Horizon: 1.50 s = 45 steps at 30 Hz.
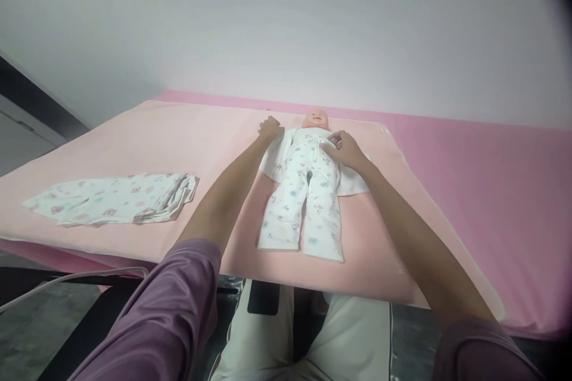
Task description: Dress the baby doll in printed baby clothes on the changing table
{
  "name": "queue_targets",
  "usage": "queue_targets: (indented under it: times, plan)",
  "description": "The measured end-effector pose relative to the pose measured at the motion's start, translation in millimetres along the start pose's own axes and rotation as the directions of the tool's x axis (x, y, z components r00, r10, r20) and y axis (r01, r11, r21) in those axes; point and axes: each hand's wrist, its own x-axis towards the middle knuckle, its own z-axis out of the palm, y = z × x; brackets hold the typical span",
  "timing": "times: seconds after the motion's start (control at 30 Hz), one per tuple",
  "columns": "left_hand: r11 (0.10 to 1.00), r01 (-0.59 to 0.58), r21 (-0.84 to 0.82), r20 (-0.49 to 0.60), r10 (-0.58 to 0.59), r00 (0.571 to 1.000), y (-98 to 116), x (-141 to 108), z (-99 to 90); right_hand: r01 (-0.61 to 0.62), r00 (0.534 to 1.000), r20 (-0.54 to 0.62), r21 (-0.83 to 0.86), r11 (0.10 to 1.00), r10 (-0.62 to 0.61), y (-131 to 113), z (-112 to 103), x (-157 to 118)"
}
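A baby doll [317, 119] lies on its back, its head toward the wall. Printed white baby pants [292, 193] are spread over its front, both legs pointing toward me. A plain white top [273, 162] shows on both sides beneath the pants. My left hand [270, 127] is closed, fingers curled, beside the top's left sleeve; what it grips, if anything, is hidden. At the right end of the waistband, my right hand [347, 150] has thumb and fingers bent around the pants' edge, apparently pinching the cloth.
Folded printed cloth [111, 197] lies on the left of the light pink mat [223, 137]. A brighter pink cover [482, 190] extends beyond the mat on the right. Behind stands a pale wall [286, 30]. A dark phone-like rectangle [263, 299] rests on my thigh, and a white cable [75, 275] runs at lower left.
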Motion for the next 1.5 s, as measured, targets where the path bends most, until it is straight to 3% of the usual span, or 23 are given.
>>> queue_targets:
  times: [0.03,0.1,0.17,0.23,0.37,0.47,0.57,0.63,0.8,0.9,1.03,1.13,1.3,1.4,1.5]
  plan:
    - [1.000,-0.030,0.002,-0.056,0.030,0.998,-1,-5,-0.7,-0.043,0.998,0.035,0.008,0.999,0.043,1,-4,2]
    - [0.979,-0.205,-0.012,-0.104,0.202,0.974,-3,-20,-2.0,-0.117,0.987,0.110,0.011,0.993,0.115,2,-11,4]
    - [0.893,-0.446,-0.057,-0.026,0.445,0.895,-5,-41,-3.5,-0.126,0.977,0.171,-0.007,0.992,0.126,3,-14,3]
    - [0.823,-0.555,-0.124,0.086,0.566,0.820,-6,-64,-6.3,-0.062,0.980,0.189,-0.019,0.998,0.064,3,-14,-2]
    - [0.902,-0.361,-0.236,0.322,0.423,0.847,-6,-101,-21.1,0.061,0.981,0.182,0.035,0.998,-0.066,-1,-11,-21]
    - [0.895,-0.384,-0.226,0.435,0.445,0.783,-4,-119,-39.1,0.101,0.965,0.242,0.014,0.995,-0.101,-5,-16,-39]
    - [0.833,-0.528,-0.167,0.418,0.544,0.727,-4,-138,-55.6,0.156,0.943,0.310,-0.088,0.984,-0.122,-11,-27,-58]
    - [0.815,-0.561,-0.143,0.415,0.564,0.714,-8,-152,-62.8,0.185,0.929,0.348,-0.151,0.971,-0.123,-15,-32,-71]
    - [0.897,-0.417,-0.145,0.516,0.428,0.742,-19,-187,-67.4,0.214,0.918,0.374,-0.189,0.958,-0.131,-15,-25,-102]
    - [0.900,-0.424,-0.099,0.515,0.411,0.752,-20,-205,-68.8,0.221,0.922,0.359,-0.185,0.958,-0.143,-13,-18,-117]
    - [0.914,-0.389,-0.117,0.550,0.386,0.741,-18,-229,-73.1,0.153,0.920,0.387,-0.206,0.967,-0.063,-17,-19,-134]
    - [0.929,-0.333,-0.159,0.537,0.365,0.761,-16,-247,-76.1,0.119,0.916,0.400,-0.222,0.968,-0.020,-23,-21,-145]
    - [0.895,-0.437,-0.091,0.538,0.414,0.734,-16,-272,-84.3,0.167,0.899,0.429,-0.159,0.973,-0.085,-28,-20,-166]
    - [0.892,-0.445,-0.081,0.567,0.408,0.715,-17,-284,-86.7,0.132,0.904,0.426,-0.195,0.972,-0.038,-31,-18,-179]
    - [0.893,-0.447,-0.055,0.552,0.400,0.732,-18,-296,-85.1,0.107,0.918,0.396,-0.238,0.965,-0.004,-35,-14,-189]
